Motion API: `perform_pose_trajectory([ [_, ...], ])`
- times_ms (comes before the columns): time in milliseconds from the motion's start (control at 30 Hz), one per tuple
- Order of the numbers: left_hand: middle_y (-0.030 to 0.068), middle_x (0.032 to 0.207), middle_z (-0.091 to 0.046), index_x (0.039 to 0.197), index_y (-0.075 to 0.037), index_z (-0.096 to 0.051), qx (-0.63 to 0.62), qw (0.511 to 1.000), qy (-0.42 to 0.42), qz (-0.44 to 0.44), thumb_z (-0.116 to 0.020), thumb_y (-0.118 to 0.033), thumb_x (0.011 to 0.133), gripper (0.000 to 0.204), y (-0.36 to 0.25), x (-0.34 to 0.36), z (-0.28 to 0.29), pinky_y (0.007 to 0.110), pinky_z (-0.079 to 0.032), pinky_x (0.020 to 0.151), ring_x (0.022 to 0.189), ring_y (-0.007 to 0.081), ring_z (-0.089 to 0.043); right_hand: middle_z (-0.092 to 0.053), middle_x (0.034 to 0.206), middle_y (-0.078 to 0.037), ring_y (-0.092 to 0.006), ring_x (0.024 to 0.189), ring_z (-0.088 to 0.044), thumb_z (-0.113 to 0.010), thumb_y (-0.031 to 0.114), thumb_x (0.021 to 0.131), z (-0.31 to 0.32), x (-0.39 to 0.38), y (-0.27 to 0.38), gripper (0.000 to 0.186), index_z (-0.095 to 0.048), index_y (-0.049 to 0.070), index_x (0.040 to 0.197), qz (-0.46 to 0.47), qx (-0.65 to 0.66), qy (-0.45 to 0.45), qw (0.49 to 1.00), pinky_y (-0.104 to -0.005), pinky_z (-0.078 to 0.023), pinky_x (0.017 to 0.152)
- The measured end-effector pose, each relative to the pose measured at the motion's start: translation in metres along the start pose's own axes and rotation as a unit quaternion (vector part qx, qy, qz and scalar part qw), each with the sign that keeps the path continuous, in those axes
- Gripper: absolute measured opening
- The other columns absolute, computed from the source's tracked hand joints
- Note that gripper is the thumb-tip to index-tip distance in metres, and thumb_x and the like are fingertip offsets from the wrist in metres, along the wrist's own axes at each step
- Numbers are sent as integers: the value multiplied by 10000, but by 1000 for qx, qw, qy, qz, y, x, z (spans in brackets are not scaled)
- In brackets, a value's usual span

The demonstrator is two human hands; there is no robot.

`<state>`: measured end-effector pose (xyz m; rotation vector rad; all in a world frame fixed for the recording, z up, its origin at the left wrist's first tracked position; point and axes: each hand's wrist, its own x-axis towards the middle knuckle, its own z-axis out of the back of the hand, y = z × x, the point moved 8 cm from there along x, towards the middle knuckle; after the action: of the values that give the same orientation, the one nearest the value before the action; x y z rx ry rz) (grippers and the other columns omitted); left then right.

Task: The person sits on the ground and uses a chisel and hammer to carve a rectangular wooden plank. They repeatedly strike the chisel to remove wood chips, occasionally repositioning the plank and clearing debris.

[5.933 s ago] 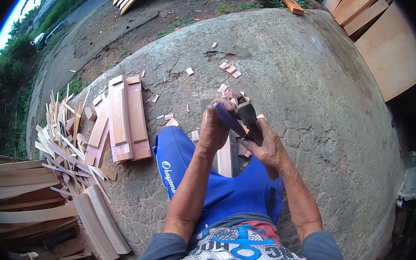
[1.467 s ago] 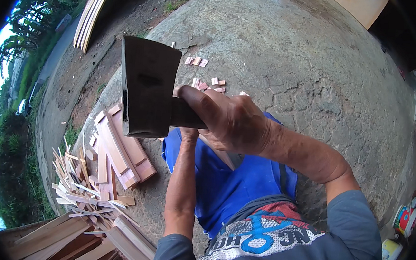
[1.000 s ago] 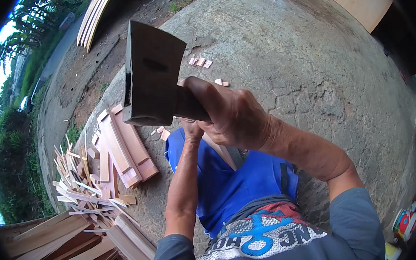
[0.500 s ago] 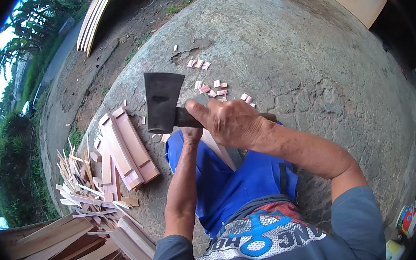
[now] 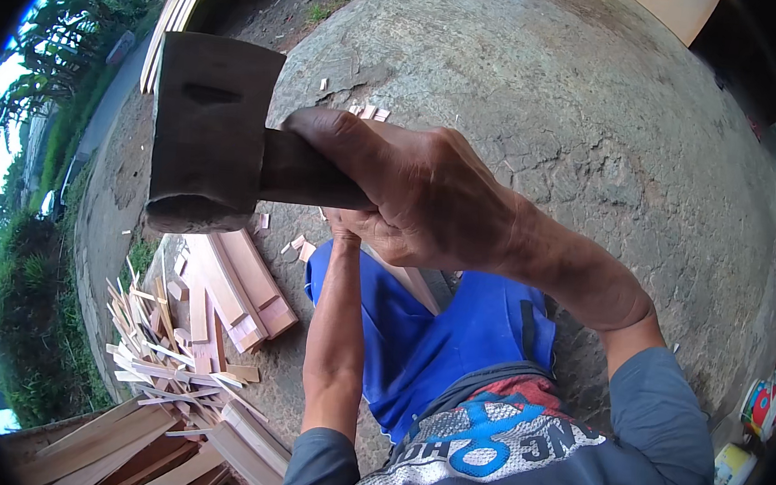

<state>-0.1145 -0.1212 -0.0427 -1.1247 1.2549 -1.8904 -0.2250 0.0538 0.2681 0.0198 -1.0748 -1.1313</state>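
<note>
A hatchet (image 5: 210, 128) with a dark metal head is raised close in front of me. My right hand (image 5: 420, 186) is closed round its short handle, thumb lying along it toward the head. Lower down, my left hand (image 5: 346, 225) is mostly covered by the right hand and the handle; its fingers and anything in them are hidden. Between my knees a pale wooden board (image 5: 416, 288) shows in part, beside a dark strip. Small cut wood blocks (image 5: 370, 112) lie on the concrete beyond my hands.
To my left, reddish planks (image 5: 239, 276) lie stacked beside a heap of thin offcuts (image 5: 161, 352). Longer boards (image 5: 108, 439) fill the lower left. Long pale strips (image 5: 176, 16) lean at the upper left. Tubs (image 5: 735, 470) stand at the right edge on the cracked concrete floor (image 5: 599, 104).
My right hand has lifted the hatchet up toward me and to the left, so it looks much larger. My left forearm has barely shifted.
</note>
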Motion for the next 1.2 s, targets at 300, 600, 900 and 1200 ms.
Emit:
perform_pose_trajectory([
  [300,85,956,-775,1021,-14,-763,-6,996,-73,-42,-784,-171,931,182,-33,-37,10,353,-565,819,895,188,-717,-711,905,-190,-392,778,-748,-824,86,809,-23,-40,-29,674,-501,62,1400,-67,-25,90,993,-469,-617,621],
  [600,53,1069,-710,1153,-33,-713,-49,998,-24,34,-735,-262,966,296,23,-45,2,369,-546,880,992,199,-665,-724,857,-211,-366,776,-766,-668,109,877,-96,-90,-78,512,-496,43,1355,-105,-232,339,906,-463,-635,632],
  [900,30,997,-673,1027,-39,-683,37,999,-32,-24,-731,-248,994,217,-18,-41,5,357,-521,805,921,154,-620,-610,825,-116,-332,679,-705,-769,129,839,-15,-2,4,633,-447,75,1381,46,-44,40,997,-439,-595,557],
  [1200,10,885,-626,951,-55,-645,185,981,22,-49,-739,-269,1001,239,-7,-40,-10,371,-496,745,805,150,-571,-731,905,-209,-381,797,-770,-662,75,849,-79,-71,-61,577,-483,80,1398,-101,-159,336,923,-488,-651,659],
])
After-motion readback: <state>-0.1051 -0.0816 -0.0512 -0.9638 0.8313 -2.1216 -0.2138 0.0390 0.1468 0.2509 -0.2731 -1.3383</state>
